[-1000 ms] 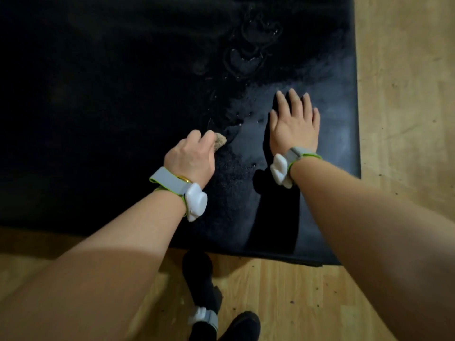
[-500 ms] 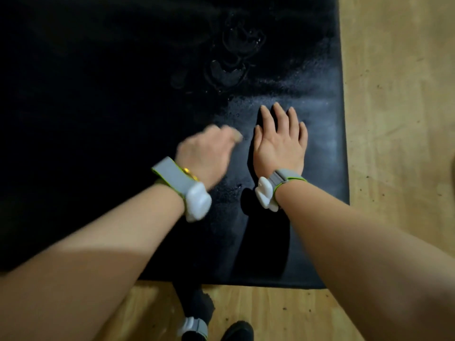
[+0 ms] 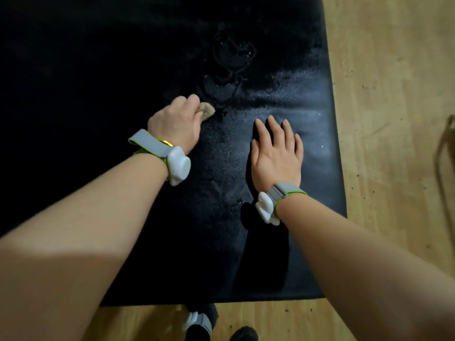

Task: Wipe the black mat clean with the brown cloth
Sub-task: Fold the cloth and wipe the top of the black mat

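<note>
A large black mat [image 3: 98, 70] covers most of the wooden floor in view. My left hand [image 3: 176, 123] grips the brown cloth [image 3: 206, 111] in a fist and presses it on the mat near the middle; only a small corner of the cloth shows past my thumb. Just beyond the cloth lie wet looping streaks [image 3: 227, 70]. My right hand [image 3: 277, 153] lies flat on the mat, fingers straight, to the right of the left hand. Fine damp specks shine between the two hands.
Light wooden floor [image 3: 394, 119] borders the mat on the right and along the near edge, with small dark crumbs on it. My dark-shod feet [image 3: 204, 326] stand at the mat's near edge. A thin curved shadow or cord [image 3: 443, 153] shows at far right.
My left hand swept the cloth right toward my right hand, then back left and farther away onto the wet streaks. My right hand stayed flat on the mat.
</note>
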The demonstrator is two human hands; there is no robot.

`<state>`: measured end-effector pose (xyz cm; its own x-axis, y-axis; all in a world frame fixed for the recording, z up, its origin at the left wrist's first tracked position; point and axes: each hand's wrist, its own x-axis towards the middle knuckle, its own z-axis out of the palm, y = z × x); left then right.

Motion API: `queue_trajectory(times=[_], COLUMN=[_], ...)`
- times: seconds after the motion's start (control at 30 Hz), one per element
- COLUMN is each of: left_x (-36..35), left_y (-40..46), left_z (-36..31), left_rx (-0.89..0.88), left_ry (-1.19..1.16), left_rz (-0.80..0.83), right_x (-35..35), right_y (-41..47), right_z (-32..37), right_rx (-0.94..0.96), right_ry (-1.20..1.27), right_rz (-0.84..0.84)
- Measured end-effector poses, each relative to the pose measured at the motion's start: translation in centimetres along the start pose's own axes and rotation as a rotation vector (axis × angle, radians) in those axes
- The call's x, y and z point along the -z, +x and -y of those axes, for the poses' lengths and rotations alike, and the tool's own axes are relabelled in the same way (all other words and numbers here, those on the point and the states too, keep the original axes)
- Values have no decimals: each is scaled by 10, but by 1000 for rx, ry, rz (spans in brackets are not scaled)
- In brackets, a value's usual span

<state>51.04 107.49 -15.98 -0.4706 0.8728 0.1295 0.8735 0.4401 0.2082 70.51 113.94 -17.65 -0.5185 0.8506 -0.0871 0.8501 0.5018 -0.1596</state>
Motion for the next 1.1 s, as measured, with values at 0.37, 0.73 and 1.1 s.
queue_trajectory(times=[0.37,0.73,1.1], left_x=[-7,2,-4], left_y=[-2,45,34], left_z=[8,51,-7], left_rx=[-102,-53,-252], left_ry=[-42,153,-190], left_rz=[-107,-65,-40], right_x=[17,-3,-5], right_y=[90,116,116], right_z=[47,49,50], right_rx=[134,144,132], right_ry=[53,-36,-29], right_rz=[-62,12,22])
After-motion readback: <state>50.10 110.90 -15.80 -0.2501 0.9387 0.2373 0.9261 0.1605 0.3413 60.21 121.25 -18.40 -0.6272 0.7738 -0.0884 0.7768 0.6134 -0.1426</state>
